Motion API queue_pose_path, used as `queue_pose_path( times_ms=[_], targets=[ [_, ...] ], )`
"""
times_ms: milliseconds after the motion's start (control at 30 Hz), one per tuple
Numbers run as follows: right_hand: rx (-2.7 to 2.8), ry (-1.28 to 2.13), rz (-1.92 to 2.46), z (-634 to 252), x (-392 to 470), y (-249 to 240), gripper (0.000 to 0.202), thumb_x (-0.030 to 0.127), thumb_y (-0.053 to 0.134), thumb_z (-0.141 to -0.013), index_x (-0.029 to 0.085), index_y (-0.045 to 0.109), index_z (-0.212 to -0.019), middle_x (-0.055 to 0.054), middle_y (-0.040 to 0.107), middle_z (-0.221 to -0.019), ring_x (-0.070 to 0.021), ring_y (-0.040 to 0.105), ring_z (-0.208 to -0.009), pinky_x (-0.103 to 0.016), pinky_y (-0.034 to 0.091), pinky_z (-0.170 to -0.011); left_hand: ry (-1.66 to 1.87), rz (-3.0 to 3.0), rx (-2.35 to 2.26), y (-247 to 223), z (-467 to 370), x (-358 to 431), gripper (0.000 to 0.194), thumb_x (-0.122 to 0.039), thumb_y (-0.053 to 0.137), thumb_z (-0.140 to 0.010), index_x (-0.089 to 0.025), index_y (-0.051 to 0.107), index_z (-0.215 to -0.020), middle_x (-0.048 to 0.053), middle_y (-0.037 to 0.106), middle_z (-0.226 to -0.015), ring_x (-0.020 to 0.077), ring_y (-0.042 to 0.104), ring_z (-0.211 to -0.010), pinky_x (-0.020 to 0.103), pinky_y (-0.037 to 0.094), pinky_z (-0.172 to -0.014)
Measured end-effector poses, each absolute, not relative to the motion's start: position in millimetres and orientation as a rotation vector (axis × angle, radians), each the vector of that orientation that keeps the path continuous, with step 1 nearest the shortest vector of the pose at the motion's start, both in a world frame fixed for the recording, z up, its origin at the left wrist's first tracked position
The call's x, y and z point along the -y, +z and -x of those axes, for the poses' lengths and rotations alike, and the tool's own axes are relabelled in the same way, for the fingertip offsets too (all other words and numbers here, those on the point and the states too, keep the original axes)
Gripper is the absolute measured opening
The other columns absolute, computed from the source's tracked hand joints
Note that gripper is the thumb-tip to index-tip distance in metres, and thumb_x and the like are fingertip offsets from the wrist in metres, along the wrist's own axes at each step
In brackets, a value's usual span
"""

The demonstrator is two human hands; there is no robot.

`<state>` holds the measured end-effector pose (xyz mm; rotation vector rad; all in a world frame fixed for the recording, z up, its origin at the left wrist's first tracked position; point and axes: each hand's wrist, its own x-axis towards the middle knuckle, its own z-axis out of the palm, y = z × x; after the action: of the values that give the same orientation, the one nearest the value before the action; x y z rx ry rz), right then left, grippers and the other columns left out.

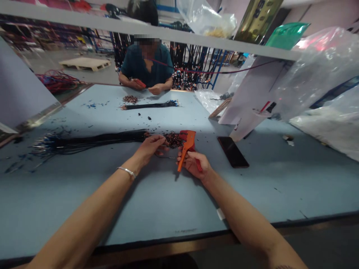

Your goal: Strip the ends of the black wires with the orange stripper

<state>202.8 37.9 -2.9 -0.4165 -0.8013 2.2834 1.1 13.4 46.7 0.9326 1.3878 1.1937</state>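
My right hand (196, 163) is wrapped around an orange and red wire stripper (187, 147), its head pointing away from me. To the left of it, my left hand (151, 148) has its fingers pinched together. A thin black wire (164, 157) curves out from beneath those fingers, and its far end lies near the stripper. Just beyond both hands is a pile of small copper-and-black pieces (174, 139). A long bundle of black wires (103, 141) stretches left from my left hand, with pale and blue ends fanned out.
A phone (233, 152) lies right of my right hand. Across the table (157, 209), a person (147, 63) holds a red tool near another wire bundle (151, 105) and copper pile (130, 99). A shelf (196, 37) crosses above; plastic bags (322, 78) stand at right.
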Motion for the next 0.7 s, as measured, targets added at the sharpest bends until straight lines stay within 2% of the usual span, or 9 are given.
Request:
queue_pose_path(
  times_ms=[100, 267, 333, 400, 567, 700],
  targets=[
    [0.871, 2.277, 0.411, -203, -35, -2, 0.028, 0.019, 0.058, -0.077, 0.016, 0.066, -0.104, -0.003, 0.072, -0.086, -0.0190, 0.068, -0.077, -0.038, 0.056, -0.078, 1.246, -1.028, -1.415, 45, 14, 5, 0.025, -0.039, 0.071, -0.070, -0.016, 0.062, -0.076, -0.004, 0.054, -0.055, 0.0073, 0.045, -0.046, 0.019, 0.030, -0.046],
    [1.037, 2.279, 0.379, -203, -26, 3, 0.032, 0.020, 0.063, -0.075, 0.016, 0.064, -0.107, -0.004, 0.071, -0.087, -0.0196, 0.068, -0.077, -0.037, 0.055, -0.075, 1.389, -0.862, -1.410, 34, 28, 22, 0.018, -0.032, 0.066, -0.070, -0.017, 0.064, -0.080, -0.006, 0.047, -0.057, 0.0068, 0.037, -0.049, 0.019, 0.023, -0.047],
    [1.071, 2.266, 0.385, -202, -24, 4, 0.033, 0.021, 0.064, -0.075, 0.016, 0.064, -0.107, -0.004, 0.071, -0.088, -0.0197, 0.068, -0.077, -0.037, 0.055, -0.075, 1.407, -0.837, -1.364, 32, 27, 21, 0.019, -0.028, 0.063, -0.070, -0.017, 0.064, -0.085, -0.006, 0.046, -0.057, 0.0075, 0.039, -0.050, 0.019, 0.023, -0.046],
    [1.072, 2.262, 0.402, -202, -22, 5, 0.033, 0.021, 0.064, -0.075, 0.015, 0.064, -0.107, -0.005, 0.071, -0.088, -0.0195, 0.068, -0.077, -0.037, 0.055, -0.075, 1.419, -0.866, -1.298, 31, 24, 20, 0.023, -0.027, 0.065, -0.071, -0.017, 0.064, -0.092, -0.004, 0.053, -0.061, 0.0079, 0.045, -0.054, 0.018, 0.027, -0.048],
    [1.007, 2.276, 0.440, -200, -24, 4, 0.032, 0.020, 0.063, -0.075, 0.015, 0.064, -0.107, -0.005, 0.070, -0.087, -0.0188, 0.067, -0.077, -0.036, 0.055, -0.075, 1.372, -0.992, -1.171, 24, 16, 18, 0.040, -0.040, 0.070, -0.076, -0.018, 0.061, -0.108, 0.001, 0.069, -0.079, 0.0097, 0.057, -0.061, 0.022, 0.042, -0.059],
    [0.950, 2.291, 0.434, -200, -25, 4, 0.030, 0.018, 0.060, -0.077, 0.016, 0.065, -0.106, -0.004, 0.070, -0.087, -0.0186, 0.067, -0.078, -0.036, 0.055, -0.076, 1.329, -0.952, -1.159, 16, 19, 20, 0.046, -0.048, 0.076, -0.069, -0.015, 0.063, -0.099, 0.004, 0.070, -0.077, 0.0134, 0.063, -0.060, 0.025, 0.048, -0.059]
  ],
)
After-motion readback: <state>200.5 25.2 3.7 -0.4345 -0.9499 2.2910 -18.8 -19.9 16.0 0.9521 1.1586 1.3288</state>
